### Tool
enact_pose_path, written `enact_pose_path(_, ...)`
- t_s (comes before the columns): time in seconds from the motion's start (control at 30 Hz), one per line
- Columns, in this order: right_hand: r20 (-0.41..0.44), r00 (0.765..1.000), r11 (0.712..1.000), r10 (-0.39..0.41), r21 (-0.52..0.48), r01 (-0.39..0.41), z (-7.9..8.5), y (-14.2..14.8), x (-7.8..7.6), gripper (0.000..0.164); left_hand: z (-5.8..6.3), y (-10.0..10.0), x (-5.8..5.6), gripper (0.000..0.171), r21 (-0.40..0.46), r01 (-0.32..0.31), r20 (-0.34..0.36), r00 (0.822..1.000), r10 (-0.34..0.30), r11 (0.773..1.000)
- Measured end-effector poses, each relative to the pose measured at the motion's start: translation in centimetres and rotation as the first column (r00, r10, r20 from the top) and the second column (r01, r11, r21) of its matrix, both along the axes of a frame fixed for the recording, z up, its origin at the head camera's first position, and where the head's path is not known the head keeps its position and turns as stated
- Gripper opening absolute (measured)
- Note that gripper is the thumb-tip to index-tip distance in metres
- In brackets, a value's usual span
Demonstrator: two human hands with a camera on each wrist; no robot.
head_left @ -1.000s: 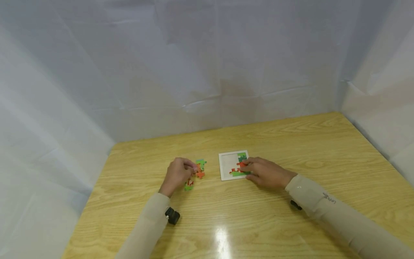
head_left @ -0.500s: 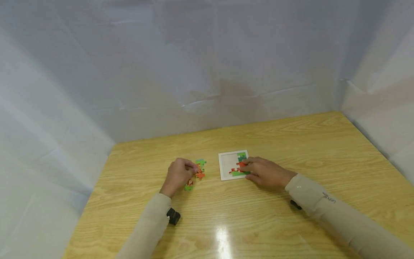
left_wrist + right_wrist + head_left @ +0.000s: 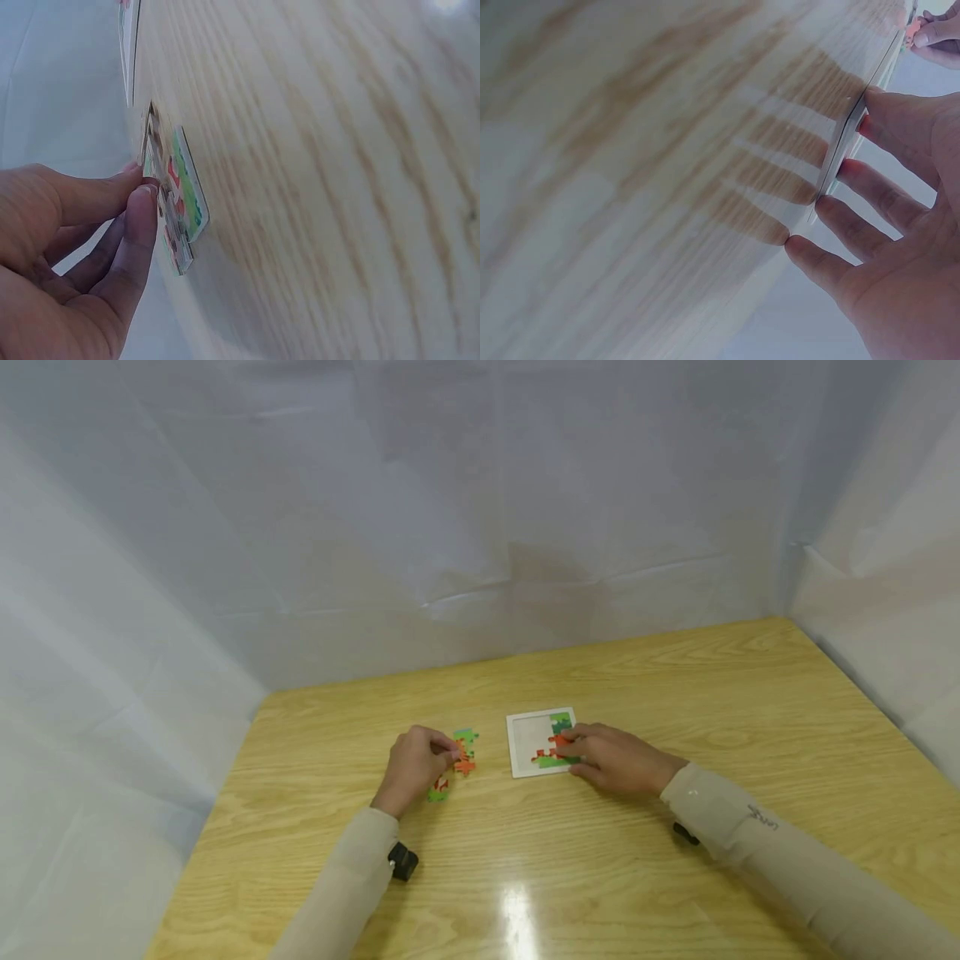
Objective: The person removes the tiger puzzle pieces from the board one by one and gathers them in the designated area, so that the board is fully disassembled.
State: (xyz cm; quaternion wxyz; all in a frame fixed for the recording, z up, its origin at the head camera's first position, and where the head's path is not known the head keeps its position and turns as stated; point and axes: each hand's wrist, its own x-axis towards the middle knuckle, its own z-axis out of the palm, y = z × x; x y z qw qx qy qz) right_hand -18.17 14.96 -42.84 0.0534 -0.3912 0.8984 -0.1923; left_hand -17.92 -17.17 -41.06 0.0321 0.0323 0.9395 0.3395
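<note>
My left hand (image 3: 412,768) pinches an orange jigsaw piece (image 3: 465,767) between thumb and fingertips, low over the table; the fingers partly hide it. Beside it lie a green piece (image 3: 465,735) and, nearer me, a green piece with red and white (image 3: 438,792). To the right is a square white puzzle tray (image 3: 512,747), with green and red pieces (image 3: 551,762) fitted along its right and bottom sides. My right hand (image 3: 618,760) rests on the tray's right edge, its fingers spread and fairly straight. In the right wrist view those fingertips (image 3: 804,251) touch table and tray edge.
The wooden table (image 3: 600,877) carries the pieces and tray. White sheeting (image 3: 480,527) hangs behind it and at both sides. Each wrist wears a small black device, such as the left one (image 3: 402,862).
My left fingertips have shifted slightly to the right, and the orange piece has turned and moved a little with them. My right hand and the tray stay in place.
</note>
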Motion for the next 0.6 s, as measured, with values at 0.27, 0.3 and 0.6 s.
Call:
enact_pose_path(0.27, -0.003, 1.0, 1.0, 0.002, 0.001, -0.002, 0.1, 0.0, 0.1, 0.037, 0.2, 0.0, 0.0, 0.005, 0.002, -0.008, 0.003, 1.0, 0.008, 1.0)
enact_pose_path(0.3, -0.003, 1.0, 1.0, 0.001, 0.0, -0.001, 0.1, 0.0, 0.1, 0.037, 0.3, 0.0, 0.0, 0.005, 0.002, -0.006, 0.001, 1.0, 0.006, 1.0)
enact_pose_path(0.6, 0.007, 1.0, 1.0, -0.004, -0.012, 0.004, 0.3, -0.2, 0.1, 0.037, 0.8, 1.5, 0.2, 0.009, 0.036, 0.085, 0.026, 0.996, -0.086, 0.996)
